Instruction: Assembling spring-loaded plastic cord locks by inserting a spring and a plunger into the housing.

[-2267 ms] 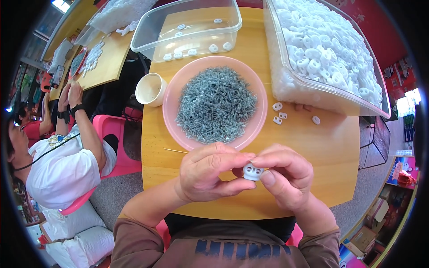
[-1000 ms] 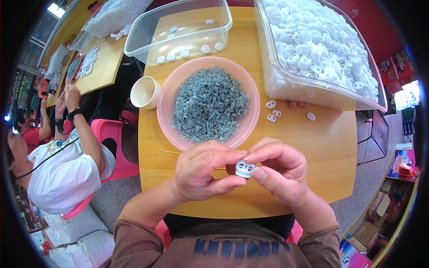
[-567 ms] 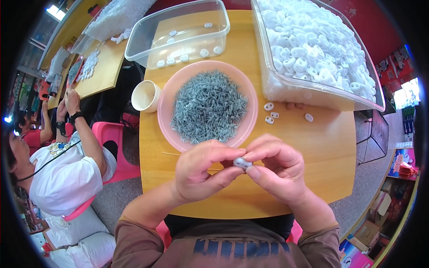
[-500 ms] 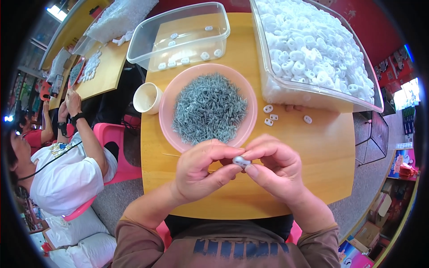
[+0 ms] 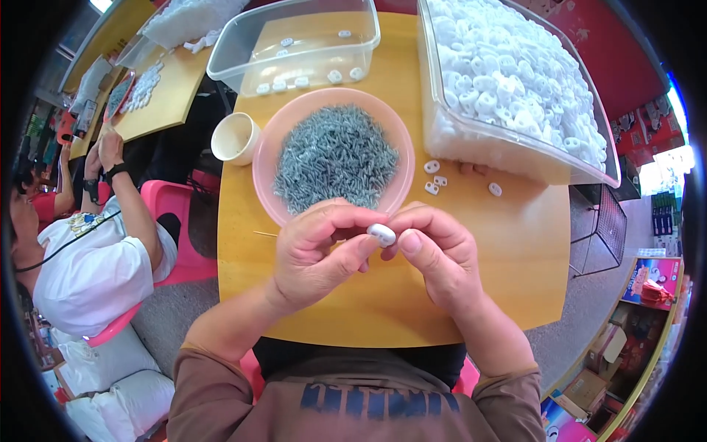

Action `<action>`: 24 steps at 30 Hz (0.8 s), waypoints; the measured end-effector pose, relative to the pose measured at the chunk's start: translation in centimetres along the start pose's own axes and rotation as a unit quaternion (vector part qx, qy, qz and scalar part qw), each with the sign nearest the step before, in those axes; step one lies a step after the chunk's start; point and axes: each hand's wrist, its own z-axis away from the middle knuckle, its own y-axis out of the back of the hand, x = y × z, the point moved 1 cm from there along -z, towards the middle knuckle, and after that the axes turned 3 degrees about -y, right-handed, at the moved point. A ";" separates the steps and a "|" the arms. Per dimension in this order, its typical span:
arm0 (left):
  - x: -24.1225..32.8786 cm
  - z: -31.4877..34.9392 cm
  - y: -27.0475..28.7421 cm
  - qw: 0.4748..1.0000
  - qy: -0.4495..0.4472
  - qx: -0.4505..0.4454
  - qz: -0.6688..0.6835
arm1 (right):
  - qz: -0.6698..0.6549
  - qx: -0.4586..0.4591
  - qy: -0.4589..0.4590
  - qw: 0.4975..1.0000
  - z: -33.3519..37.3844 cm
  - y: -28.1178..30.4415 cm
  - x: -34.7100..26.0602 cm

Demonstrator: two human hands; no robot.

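Hands [image 5: 375, 254] around smooth white oval piece [image 5: 381, 234]

We see a bright, evenly lit scene under soft daylight. Glare washes the far side of the table [image 5: 515, 243], and highlights streak the clear walls of the bin [image 5: 471, 140] on it. Near the table's front edge, both hands cast faint, short shadows. Around the table, straight lines bow toward a black circular rim, where detail smears; the centre stays sharp.
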 end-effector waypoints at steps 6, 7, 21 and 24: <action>-0.6 -0.1 0.1 0.998 -0.030 0.003 -0.048 | 0.050 -0.016 0.013 0.999 -0.3 0.2 -0.1; -0.6 -0.2 0.0 0.998 -0.031 0.002 -0.049 | 0.050 -0.016 0.015 0.999 -0.3 0.2 -0.2; 6.9 -5.1 4.3 0.987 0.024 0.157 0.031 | 0.072 0.159 0.013 0.985 -1.7 2.4 1.1; 8.8 -10.4 7.6 0.986 0.015 0.162 -0.032 | 0.053 0.165 0.012 0.985 -1.9 2.2 1.2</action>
